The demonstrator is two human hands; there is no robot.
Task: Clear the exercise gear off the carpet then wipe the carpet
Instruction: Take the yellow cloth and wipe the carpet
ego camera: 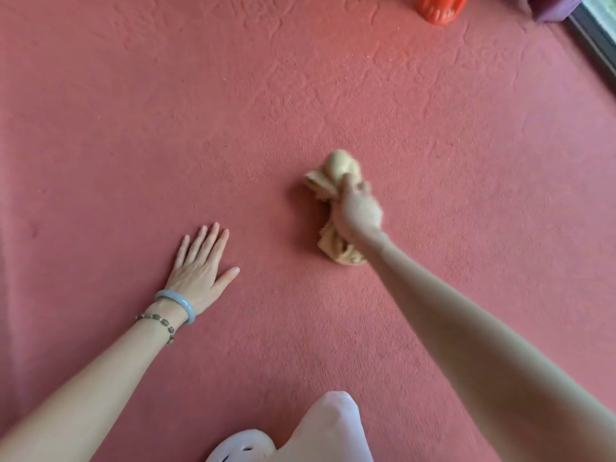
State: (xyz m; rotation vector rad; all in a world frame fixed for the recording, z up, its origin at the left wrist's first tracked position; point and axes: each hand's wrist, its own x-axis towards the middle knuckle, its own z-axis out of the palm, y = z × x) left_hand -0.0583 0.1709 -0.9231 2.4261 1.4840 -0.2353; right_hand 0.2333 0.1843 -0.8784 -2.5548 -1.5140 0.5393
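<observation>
Most of the view is being filled by a pink-red carpet [233, 111], stretching well past the fingertips of both hands on every side. White clothing [333, 425] is showing at the bottom edge, far behind the fingers, between the two bare forearms. A crumpled tan cloth [330, 181] is lying on the carpet under the right hand [360, 211], bunching out ahead of its fingers and reaching back beneath the wrist. The right hand is blurred, but its fingers seem to be curling down onto the cloth and gripping it. The left hand [200, 261] is pressing flat on the carpet, fingers straight and released, thumb spread, well apart from the cloth. An orange object [440, 8] is standing far beyond the right fingers, at the top edge. A pale blue bangle [180, 301] and a beaded bracelet [160, 323] are sitting on the left wrist, just behind those fingers.
</observation>
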